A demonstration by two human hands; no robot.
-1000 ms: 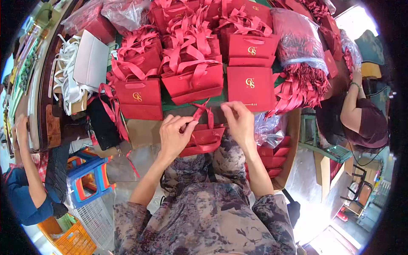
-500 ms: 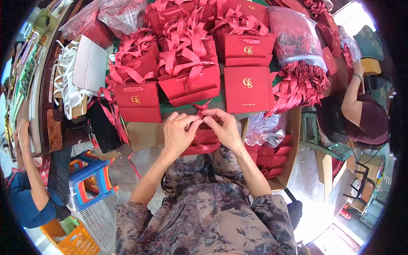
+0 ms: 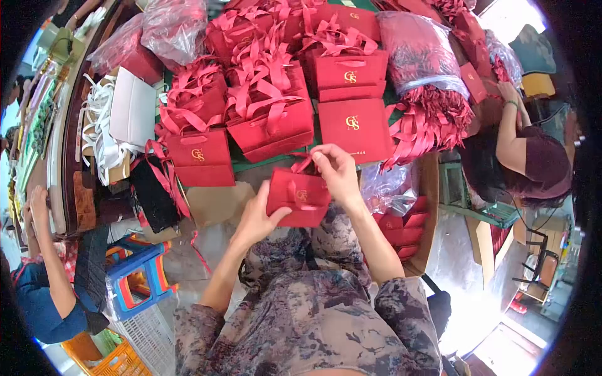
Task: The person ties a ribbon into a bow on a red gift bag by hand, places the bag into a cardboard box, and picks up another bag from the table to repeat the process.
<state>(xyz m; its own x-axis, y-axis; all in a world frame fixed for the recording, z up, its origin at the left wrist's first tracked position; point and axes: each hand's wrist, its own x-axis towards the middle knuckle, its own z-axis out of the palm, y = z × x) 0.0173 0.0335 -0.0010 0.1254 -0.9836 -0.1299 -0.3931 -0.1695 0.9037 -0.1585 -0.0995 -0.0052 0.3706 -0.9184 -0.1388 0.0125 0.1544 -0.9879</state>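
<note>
A small red paper gift bag [image 3: 307, 215] with a gold logo is held in front of my lap, its front facing me. My left hand [image 3: 254, 219] grips its left side, the thumb pressed across the front. At the bag's upper right corner, my right hand [image 3: 340, 175] pinches a red ribbon [image 3: 304, 165] between thumb and fingers. Just beyond my hands, several finished-looking red bags with ribbon handles stand in rows on the table, the nearest being one bag [image 3: 355, 128] with a gold logo and another bag [image 3: 199, 156] to the left.
Plastic-wrapped ribbon bundles [image 3: 423, 53] lie at the right of the table. At left are a white box [image 3: 133, 103] and white ribbons [image 3: 100, 125]. An open carton [image 3: 428, 219] of red bags stands by my right knee. Blue stools [image 3: 135, 276] are at left. People sit on both sides.
My left hand has moved from the ribbon down to the bag's left side. The bag is raised and turned so its logo shows. My right hand has shifted slightly right and up, pinching the ribbon.
</note>
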